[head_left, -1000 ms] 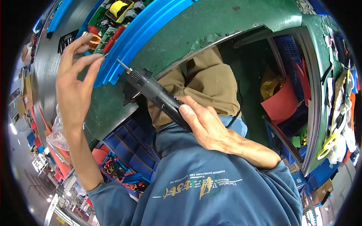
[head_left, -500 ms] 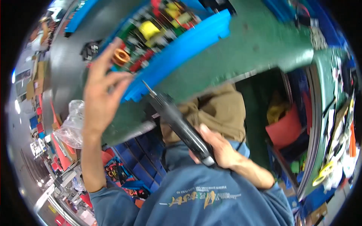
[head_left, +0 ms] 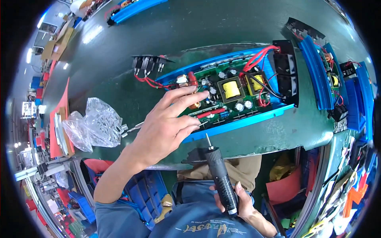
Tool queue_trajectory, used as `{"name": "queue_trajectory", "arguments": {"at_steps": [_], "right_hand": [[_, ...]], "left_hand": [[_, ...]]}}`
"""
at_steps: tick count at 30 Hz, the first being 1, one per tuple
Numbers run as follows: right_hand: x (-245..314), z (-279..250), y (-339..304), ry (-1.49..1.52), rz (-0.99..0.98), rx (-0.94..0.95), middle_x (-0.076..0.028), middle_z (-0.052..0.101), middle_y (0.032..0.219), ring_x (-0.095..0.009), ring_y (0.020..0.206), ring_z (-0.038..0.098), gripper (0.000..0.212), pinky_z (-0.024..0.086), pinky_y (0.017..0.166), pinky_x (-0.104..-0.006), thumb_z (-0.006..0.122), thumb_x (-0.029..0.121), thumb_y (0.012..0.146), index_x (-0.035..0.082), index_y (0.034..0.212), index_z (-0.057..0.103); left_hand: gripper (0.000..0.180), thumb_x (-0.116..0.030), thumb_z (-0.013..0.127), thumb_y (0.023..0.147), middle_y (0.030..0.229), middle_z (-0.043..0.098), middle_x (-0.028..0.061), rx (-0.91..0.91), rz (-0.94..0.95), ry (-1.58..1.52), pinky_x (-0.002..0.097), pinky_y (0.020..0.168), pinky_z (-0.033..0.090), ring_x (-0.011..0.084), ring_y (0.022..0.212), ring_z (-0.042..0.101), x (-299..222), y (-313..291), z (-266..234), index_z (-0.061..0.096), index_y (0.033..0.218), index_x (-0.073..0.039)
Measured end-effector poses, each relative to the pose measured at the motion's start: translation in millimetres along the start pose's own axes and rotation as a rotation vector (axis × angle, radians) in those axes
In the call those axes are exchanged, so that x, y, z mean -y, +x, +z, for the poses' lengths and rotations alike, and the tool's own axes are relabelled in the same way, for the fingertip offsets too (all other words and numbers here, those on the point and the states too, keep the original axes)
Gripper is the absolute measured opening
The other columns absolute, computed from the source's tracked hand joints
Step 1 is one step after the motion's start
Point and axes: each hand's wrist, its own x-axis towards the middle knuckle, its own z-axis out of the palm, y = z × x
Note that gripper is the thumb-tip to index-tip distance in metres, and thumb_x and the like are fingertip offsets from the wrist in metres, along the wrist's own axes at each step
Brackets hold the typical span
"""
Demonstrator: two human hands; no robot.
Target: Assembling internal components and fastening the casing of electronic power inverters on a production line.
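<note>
Holding black cylindrical screwdriver (head_left: pixel 222 174) in right hand (head_left: pixel 246 203), with left hand (head_left: pixel 158 125) narrowed, contents unclear; could slip, scratching green circuit board (head_left: pixel 217 103).

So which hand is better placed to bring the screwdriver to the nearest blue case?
Likely your right hand: it holds the screwdriver, tip pointing toward that case. Your left hand is partly over the circuit board.

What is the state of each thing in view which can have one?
Left hand: fingers over the circuit board, grip unclear
Right hand: closed around the electric screwdriver
Electric screwdriver: bit fitted, pointing toward the blue housing
Blue housing: open-topped, circuit board exposed
Circuit board: populated, red wires attached
Clear plastic bag: crumpled
</note>
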Motion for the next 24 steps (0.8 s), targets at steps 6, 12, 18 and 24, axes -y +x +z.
{"name": "queue_trajectory", "arguments": {"at_steps": [6, 12, 18, 24], "right_hand": [[9.5, 11.8, 1.1, -0.062, 0.060, -0.117, -0.009, 0.063, 0.072, -0.013, 0.063, 0.057, 0.107, 0.043, 0.061, -0.0251, 0.023, 0.085, 0.091, -0.009, 0.136, 0.051], [5.9, 8.9, 0.3, -0.088, 0.037, -0.095, -0.009, 0.063, 0.072, -0.013, 0.061, 0.054, 0.108, 0.041, 0.061, -0.0255, 0.022, 0.085, 0.091, -0.009, 0.136, 0.051], [5.5, 7.2, -1.1, -0.114, 0.033, -0.099, -0.009, 0.062, 0.072, -0.013, 0.061, 0.053, 0.106, 0.041, 0.061, -0.0255, 0.024, 0.084, 0.093, -0.008, 0.139, 0.047], [-4.3, 3.0, 4.2, -0.169, 0.004, -0.140, -0.010, 0.061, 0.072, -0.014, 0.060, 0.053, 0.102, 0.040, 0.058, -0.0253, 0.029, 0.080, 0.094, -0.006, 0.147, 0.039]], "left_hand": [[0.011, -0.007, 0.078, 0.079, 0.139, 0.062, 0.0043, 0.025, -0.004, -0.018, 0.0438, 0.109, 0.045, 0.0319, 0.136, 0.047, 4.1, 2.6, -1.0, 0.074, 0.089, -0.005], [0.014, 0.003, 0.069, 0.081, 0.143, 0.058, 0.0095, 0.150, 0.018, 0.051, 0.0453, 0.109, 0.045, 0.0339, 0.142, 0.042, -4.0, 1.7, -8.1, 0.073, 0.094, 0.003], [0.027, 0.005, 0.061, 0.080, 0.153, 0.046, 0.0208, 0.233, -0.023, 0.079, 0.0480, 0.116, 0.037, 0.0368, 0.145, 0.038, -24.4, -3.7, -6.6, 0.067, 0.106, 0.011], [0.028, 0.003, 0.066, 0.081, 0.152, 0.047, 0.0200, 0.148, -0.039, 0.080, 0.0485, 0.113, 0.039, 0.0360, 0.144, 0.041, -22.7, -11.0, -0.4, 0.064, 0.108, 0.009]]}}
